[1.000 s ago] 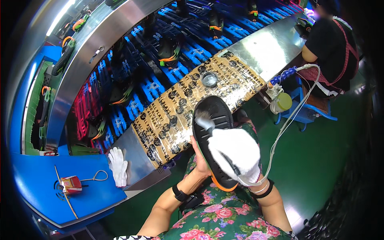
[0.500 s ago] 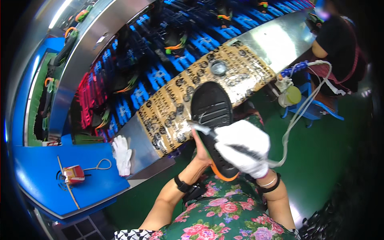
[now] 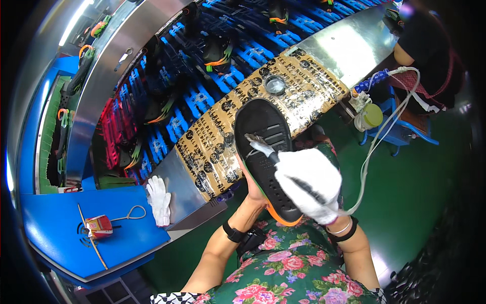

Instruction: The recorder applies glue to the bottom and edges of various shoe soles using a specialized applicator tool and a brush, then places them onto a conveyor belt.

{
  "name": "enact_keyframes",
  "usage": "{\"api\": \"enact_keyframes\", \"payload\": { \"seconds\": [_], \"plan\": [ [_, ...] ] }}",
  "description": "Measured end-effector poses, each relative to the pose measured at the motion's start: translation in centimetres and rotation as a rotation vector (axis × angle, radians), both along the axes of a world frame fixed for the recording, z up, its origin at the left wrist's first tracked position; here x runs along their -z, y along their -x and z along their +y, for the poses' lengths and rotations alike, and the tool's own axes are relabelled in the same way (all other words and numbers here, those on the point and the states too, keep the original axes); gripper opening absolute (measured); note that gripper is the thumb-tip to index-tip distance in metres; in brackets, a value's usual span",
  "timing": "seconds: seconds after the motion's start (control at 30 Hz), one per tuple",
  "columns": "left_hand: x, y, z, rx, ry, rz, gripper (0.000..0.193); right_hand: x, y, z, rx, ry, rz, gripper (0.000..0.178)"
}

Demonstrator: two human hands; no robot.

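Note:
A black shoe sole [image 3: 260, 121] with an orange rim at its near end lies tilted across my left hand [image 3: 254, 191]. That hand is bare and grips the sole along its left edge, its fingers mostly hidden underneath. My right hand [image 3: 310, 183], in a white knit glove, is closed around the dark handle of a brush [image 3: 262, 147]. The brush's stained tip touches or hovers just over the sole's upper face, near its slots; I cannot tell which. A pale hose [image 3: 362, 177] runs up from beside my right wrist.
Beyond the sole is a bench covered with taped brown cardboard [image 3: 212, 137], with a small round dish [image 3: 275, 85] on it. Behind runs a rack of blue holders [image 3: 243, 45]. At left, a blue table [image 3: 50, 218] bears a red box [image 3: 98, 227]; a white glove [image 3: 159, 200] lies alongside. A person [image 3: 422, 55] sits at right.
The brush tip has moved from the sole's left edge up and inward onto its face, near the slots. The sole has shifted slightly left and away from me.

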State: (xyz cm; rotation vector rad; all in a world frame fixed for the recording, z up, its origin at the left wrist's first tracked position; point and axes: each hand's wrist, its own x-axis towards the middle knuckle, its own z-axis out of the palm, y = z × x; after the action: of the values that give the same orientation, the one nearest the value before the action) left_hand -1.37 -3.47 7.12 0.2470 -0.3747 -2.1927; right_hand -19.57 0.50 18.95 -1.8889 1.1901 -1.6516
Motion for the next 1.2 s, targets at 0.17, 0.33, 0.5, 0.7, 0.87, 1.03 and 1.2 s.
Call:
{"api": "enact_keyframes", "payload": {
  "seconds": [0.17, 0.33, 0.5, 0.7, 0.87, 1.03, 1.2],
  "plan": [
    [0.0, 0.6, -0.5, 0.071, -0.169, 0.163, 0.125, 0.2, -0.9, 0.3, -0.112, 0.018, -0.033, 0.031],
    [-1.5, 0.5, -0.4, -0.073, -0.220, -0.155, 0.125, 0.2, 0.4, -0.3, -0.015, 0.047, -0.008, 0.026],
    [-3.4, 1.9, -1.0, 0.042, 0.093, -0.289, 0.122, 1.0, -0.2, 0.6, -0.117, 0.068, 0.131, 0.036],
    [-3.9, 1.3, -2.2, -0.018, 0.026, -0.325, 0.125, 1.1, 0.7, 0.5, -0.022, -0.073, -0.053, 0.023],
    [-3.7, 1.4, -2.4, 0.083, 0.038, -0.168, 0.110, 1.6, -0.4, 1.1, -0.111, 0.016, 0.119, 0.030],
    [-3.7, 1.0, -3.3, 0.052, 0.171, -0.176, 0.100, 1.4, 0.5, 0.6, -0.061, -0.073, -0.107, 0.023],
    [-4.5, 1.6, -3.5, 0.004, 0.174, -0.068, 0.103, 1.7, -0.6, 1.4, -0.113, 0.038, 0.054, 0.027]
  ]
}}
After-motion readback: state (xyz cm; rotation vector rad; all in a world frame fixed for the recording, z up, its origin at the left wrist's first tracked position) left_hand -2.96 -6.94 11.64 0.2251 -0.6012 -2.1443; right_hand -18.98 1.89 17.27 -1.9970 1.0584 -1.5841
